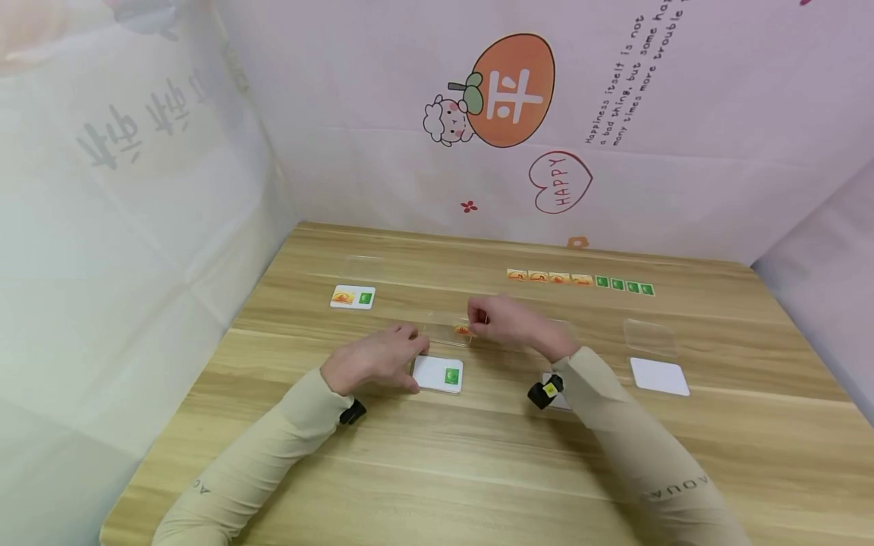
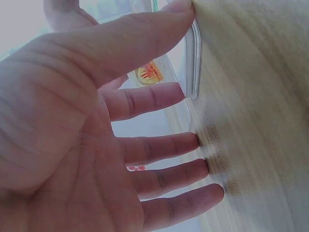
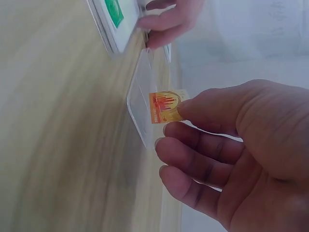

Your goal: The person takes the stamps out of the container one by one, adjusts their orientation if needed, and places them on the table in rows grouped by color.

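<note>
placement, apparently: right hand (image 1: 510, 318) pinches orange piece (image 3: 163, 107), left hand (image 1: 374, 356) has fingers (image 2: 164, 147) apart, with alignment on white card (image 1: 429, 372) likely next.

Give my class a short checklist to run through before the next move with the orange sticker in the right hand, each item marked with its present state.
1. Orange sticker pinched by the right hand: ok.
2. Left hand at the left end of the white card: ok.
3. Green sticker on that card's right side, with the left side bare: ok.
4. Clear cover off the card, lying just behind it: ok.
5. Orange sticker lined up over the bare space: not ok; it is up by the clear cover.
6. Sticker's back ready to stick: cannot tell; no view shows it.
</note>
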`<state>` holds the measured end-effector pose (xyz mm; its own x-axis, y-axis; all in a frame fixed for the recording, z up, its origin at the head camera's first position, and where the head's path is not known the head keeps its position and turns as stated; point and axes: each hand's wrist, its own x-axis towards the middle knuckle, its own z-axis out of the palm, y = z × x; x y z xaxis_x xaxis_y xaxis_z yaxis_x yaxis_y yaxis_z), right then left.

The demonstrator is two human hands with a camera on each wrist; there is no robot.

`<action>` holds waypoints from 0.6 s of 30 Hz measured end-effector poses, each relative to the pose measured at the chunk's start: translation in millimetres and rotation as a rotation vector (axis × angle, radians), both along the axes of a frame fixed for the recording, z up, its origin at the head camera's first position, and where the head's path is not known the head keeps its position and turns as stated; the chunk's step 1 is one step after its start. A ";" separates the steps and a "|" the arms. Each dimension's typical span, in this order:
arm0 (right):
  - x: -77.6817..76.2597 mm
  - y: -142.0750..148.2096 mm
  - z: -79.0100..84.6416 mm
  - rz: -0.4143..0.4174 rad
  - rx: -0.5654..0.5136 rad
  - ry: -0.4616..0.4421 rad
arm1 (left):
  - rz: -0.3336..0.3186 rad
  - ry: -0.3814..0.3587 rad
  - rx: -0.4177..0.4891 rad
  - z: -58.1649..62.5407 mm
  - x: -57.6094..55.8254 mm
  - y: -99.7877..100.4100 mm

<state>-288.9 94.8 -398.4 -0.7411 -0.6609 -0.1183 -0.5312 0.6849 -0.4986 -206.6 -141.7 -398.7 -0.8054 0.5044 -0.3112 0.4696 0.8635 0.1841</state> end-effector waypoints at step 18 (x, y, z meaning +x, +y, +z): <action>-26.7 4.6 11.3 -0.014 0.016 0.009 | -0.012 0.007 -0.001 0.6 1.3 0.5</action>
<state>-315.6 99.4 -387.1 -0.7516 -0.6482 -0.1222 -0.5255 0.7005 -0.4828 -205.3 -141.2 -398.1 -0.8016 0.5138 -0.3057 0.4813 0.8579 0.1797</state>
